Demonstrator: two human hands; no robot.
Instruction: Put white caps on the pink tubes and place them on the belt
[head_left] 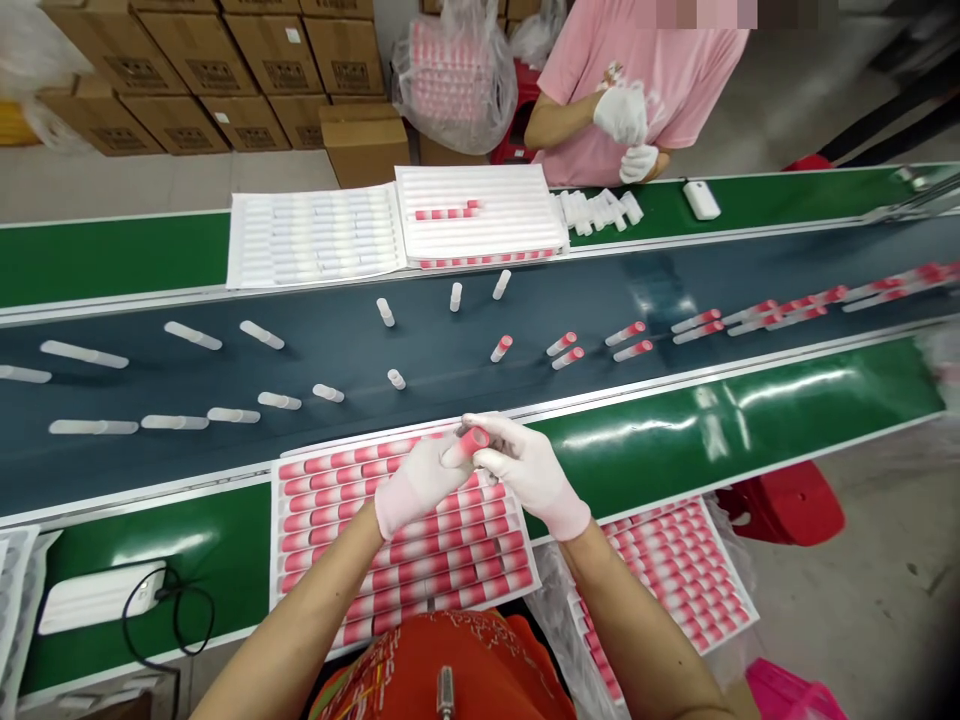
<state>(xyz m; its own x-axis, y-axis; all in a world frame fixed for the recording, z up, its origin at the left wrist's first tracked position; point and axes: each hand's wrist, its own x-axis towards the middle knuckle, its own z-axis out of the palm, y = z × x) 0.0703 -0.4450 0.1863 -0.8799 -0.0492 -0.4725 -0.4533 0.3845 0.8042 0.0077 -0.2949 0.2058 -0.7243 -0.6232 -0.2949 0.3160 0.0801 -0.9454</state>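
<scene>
Both my hands wear white gloves and meet above a tray (pixel 274 540) filled with rows of red-and-white tubes. My left hand (pixel 420 482) is closed around one red-and-white tube (pixel 472 441), its red end pointing up and to the right. Fingers of my right hand (pixel 531 474) close on that same tube near its red end, thumb below and fingertips behind. Some of the fingertips are hidden behind the tube. Beyond my hands, a dark conveyor belt (pixel 442 345) carries white tubes (pixel 328 393) on the left and red-and-white tubes (pixel 568 358) on the right.
Across the belt, a co-worker in a pink shirt (pixel 637 80) with white gloves stands by two trays (pixel 480 185) and a pile of white pieces (pixel 600 211). A white device with a black cable (pixel 101 598) lies left. Another tube tray (pixel 739 585) sits lower right, near a red stool (pixel 795 505).
</scene>
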